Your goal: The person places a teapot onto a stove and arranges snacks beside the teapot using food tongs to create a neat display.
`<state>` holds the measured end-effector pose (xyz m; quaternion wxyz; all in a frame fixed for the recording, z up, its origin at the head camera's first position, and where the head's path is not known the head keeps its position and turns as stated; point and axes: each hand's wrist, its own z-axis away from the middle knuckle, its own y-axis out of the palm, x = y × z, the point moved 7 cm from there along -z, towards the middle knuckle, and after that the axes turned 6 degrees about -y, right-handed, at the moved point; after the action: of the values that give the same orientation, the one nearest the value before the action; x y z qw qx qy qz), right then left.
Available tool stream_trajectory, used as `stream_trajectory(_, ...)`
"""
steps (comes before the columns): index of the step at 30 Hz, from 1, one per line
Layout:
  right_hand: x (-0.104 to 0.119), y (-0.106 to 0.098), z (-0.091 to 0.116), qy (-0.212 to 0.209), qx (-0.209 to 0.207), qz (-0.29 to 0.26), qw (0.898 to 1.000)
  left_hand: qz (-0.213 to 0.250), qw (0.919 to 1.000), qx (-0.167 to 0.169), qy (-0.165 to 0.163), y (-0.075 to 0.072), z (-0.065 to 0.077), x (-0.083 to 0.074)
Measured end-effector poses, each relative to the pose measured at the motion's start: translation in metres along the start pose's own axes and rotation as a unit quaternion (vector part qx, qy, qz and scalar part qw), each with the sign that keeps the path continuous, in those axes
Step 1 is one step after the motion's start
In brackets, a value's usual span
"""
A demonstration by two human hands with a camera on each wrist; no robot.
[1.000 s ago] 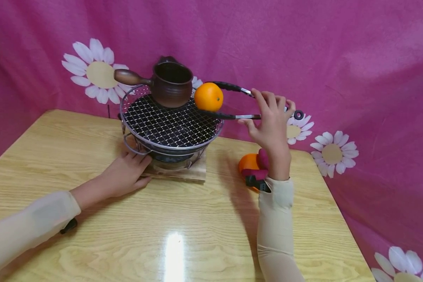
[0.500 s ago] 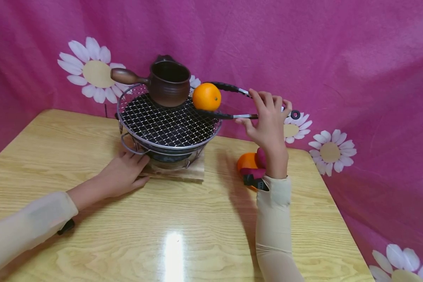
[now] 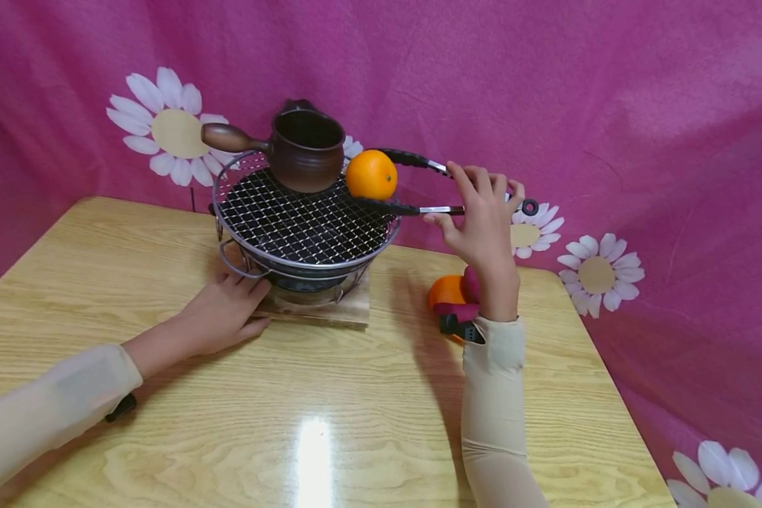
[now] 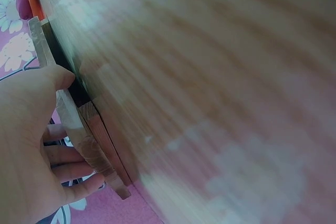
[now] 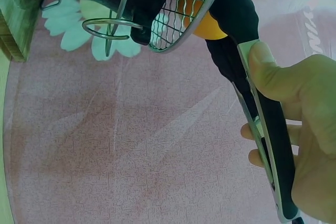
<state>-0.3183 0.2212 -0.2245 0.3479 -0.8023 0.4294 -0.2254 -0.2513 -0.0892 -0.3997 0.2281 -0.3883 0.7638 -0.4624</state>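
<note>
As one second ago, the right hand (image 3: 486,220), fingers half spread, holds tongs (image 3: 441,209) around an orange (image 3: 371,175) at two o'clock of the grill (image 3: 311,233); the left hand (image 3: 219,317), fingers slightly parted, pinches the board (image 3: 330,315).

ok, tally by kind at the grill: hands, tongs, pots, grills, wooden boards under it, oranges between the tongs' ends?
Hands: 2 (left hand, right hand)
Tongs: 1 pair
Pot: 1
Grill: 1
Wooden board: 1
Orange: 1
Total: 7
</note>
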Motion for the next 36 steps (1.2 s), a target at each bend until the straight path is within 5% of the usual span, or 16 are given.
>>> stream_trajectory(36,-0.008,0.017,-0.001,0.033,0.044,-0.029,0.998,-0.008,1.0,0.001,-0.001,0.003,-0.001,0.001)
